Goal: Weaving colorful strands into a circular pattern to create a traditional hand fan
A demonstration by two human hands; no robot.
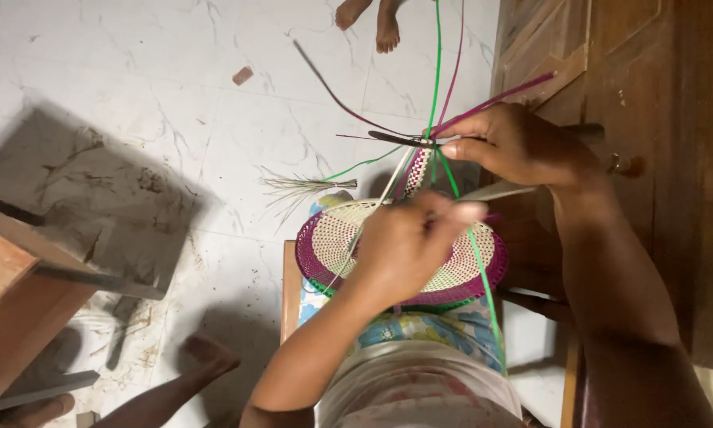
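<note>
A white marble-patterned tiled floor (pixel 174 95) is being seen below, dirtied with dust and scraps. Dark wooden furniture (pixel 658 95) is being shown along the right side. A wooden plank edge (pixel 11 309) is being seen at the lower left, a shadow being cast beside it.

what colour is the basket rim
Purple rim with green below it, clearest in the head view.

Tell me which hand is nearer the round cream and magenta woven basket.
Left. The left hand lies directly over the round cream and magenta woven basket, fingers pinching a cream strip. The right hand is above its far rim, gripping magenta and green strips.
</note>
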